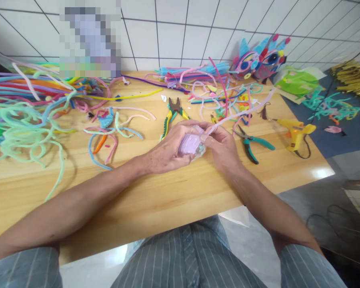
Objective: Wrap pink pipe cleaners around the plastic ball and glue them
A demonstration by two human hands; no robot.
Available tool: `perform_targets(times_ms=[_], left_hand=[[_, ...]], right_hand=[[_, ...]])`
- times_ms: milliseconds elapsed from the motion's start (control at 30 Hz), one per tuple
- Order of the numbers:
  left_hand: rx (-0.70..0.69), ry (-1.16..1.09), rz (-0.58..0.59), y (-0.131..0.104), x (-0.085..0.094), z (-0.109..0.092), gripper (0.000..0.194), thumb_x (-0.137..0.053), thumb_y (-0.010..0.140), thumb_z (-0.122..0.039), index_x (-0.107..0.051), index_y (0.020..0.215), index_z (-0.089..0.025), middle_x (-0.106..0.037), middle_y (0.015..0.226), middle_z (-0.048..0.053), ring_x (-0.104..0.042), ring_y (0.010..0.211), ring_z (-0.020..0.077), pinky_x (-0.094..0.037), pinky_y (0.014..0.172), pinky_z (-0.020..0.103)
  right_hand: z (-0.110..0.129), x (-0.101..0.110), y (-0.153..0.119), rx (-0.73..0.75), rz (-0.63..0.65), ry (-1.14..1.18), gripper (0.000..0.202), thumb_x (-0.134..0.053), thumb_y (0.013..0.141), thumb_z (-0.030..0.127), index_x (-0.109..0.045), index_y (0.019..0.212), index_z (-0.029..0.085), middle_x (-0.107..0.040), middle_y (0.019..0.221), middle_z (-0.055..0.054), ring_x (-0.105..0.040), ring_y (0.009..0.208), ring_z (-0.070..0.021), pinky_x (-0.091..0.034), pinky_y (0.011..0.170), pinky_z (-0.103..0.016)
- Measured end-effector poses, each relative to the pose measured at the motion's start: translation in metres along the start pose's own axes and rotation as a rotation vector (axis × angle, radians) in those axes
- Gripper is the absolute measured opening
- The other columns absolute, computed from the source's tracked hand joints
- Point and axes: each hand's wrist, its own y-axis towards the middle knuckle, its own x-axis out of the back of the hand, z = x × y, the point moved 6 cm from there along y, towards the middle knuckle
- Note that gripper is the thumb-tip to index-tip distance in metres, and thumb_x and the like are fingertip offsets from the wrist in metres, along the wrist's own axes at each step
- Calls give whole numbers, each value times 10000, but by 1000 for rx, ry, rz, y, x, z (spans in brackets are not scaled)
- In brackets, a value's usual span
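Over the middle of the table, my left hand is wrapped round a small clear plastic piece that is partly covered in lilac pipe cleaner windings. My right hand pinches a lilac pipe cleaner against the piece's right side, and its loose end runs up and to the right. Fingers hide much of the piece. Behind my left hand lie green-and-yellow pliers, jaws pointing away. To the right of my right hand rest teal-and-black pliers.
A yellow glue gun lies near the table's right edge. Mint green pipe cleaners tangle at the left, below a colourful bundle. Two finished figures stand by the tiled wall. Pipe cleaner scraps litter the back right of the wooden table.
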Motion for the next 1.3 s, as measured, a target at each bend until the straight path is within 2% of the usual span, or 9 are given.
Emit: perform_targets(times_ms=[167, 333, 500, 700, 900, 1100, 1200, 1300], left_hand=[[-49, 59, 7, -3, 1, -1, 483, -758, 946, -367, -544, 1374, -298, -505, 1643, 168, -437, 1609, 372, -367, 1326, 646], [-35, 136, 68, -4, -2, -1, 376, -687, 982, -340, -583, 1337, -276, -455, 1701, 165, -396, 1627, 360, -339, 1331, 662], [-12, 145, 88, -3, -2, -3, 347, -688, 970, -310, -587, 1301, -281, -455, 1712, 155, -419, 1612, 349, -360, 1318, 647], [-118, 191, 73, -2, -1, -8, 298, -623, 1015, -270, -561, 1305, -241, -471, 1690, 196, -448, 1596, 324, -363, 1322, 609], [-119, 218, 68, -5, -1, -4, 264, -596, 1065, -338, -574, 1310, -243, -478, 1676, 189, -452, 1591, 315, -408, 1293, 622], [-152, 206, 26, -6, -2, 0, 307, -637, 1022, -292, -574, 1317, -235, -495, 1649, 201, -477, 1567, 343, -409, 1287, 635], [-124, 230, 41, -6, -3, 1, 311, -624, 1009, -267, -569, 1314, -238, -494, 1640, 196, -476, 1565, 329, -421, 1282, 636], [-116, 236, 50, -6, -3, -1, 326, -623, 992, -241, -562, 1312, -245, -494, 1646, 188, -474, 1565, 330, -420, 1284, 639]], right_hand=[[1, 0, 0, -35, -16, 35, 350, -977, 694, 495, -745, 836, 273, -774, 1164, 4, -697, 1047, -205, -582, 956, -378], [3, -3, -1, -28, -3, 42, 365, -971, 703, 509, -717, 796, 263, -767, 1168, 1, -689, 1036, -196, -576, 956, -369], [5, -4, 0, -27, 42, 48, 372, -970, 711, 520, -713, 801, 267, -764, 1148, 2, -681, 998, -193, -569, 915, -364], [6, -2, 1, -45, 40, 40, 400, -968, 704, 583, -751, 826, 270, -775, 1156, -2, -672, 974, -191, -565, 872, -344], [2, -2, 2, -37, 25, 52, 419, -988, 682, 567, -753, 879, 282, -759, 1180, -4, -666, 977, -195, -576, 862, -350], [0, -5, 0, -17, -10, 58, 419, -961, 728, 500, -708, 990, 294, -764, 1119, 7, -691, 1029, -202, -588, 899, -352], [-2, -6, -3, -10, -32, 11, 360, -882, 805, 445, -696, 1076, 299, -757, 1085, 10, -697, 1076, -211, -588, 954, -369], [-4, -8, -6, -8, 2, -11, 330, -806, 858, 426, -688, 1143, 310, -754, 1125, 7, -693, 1131, -221, -578, 1028, -396]])
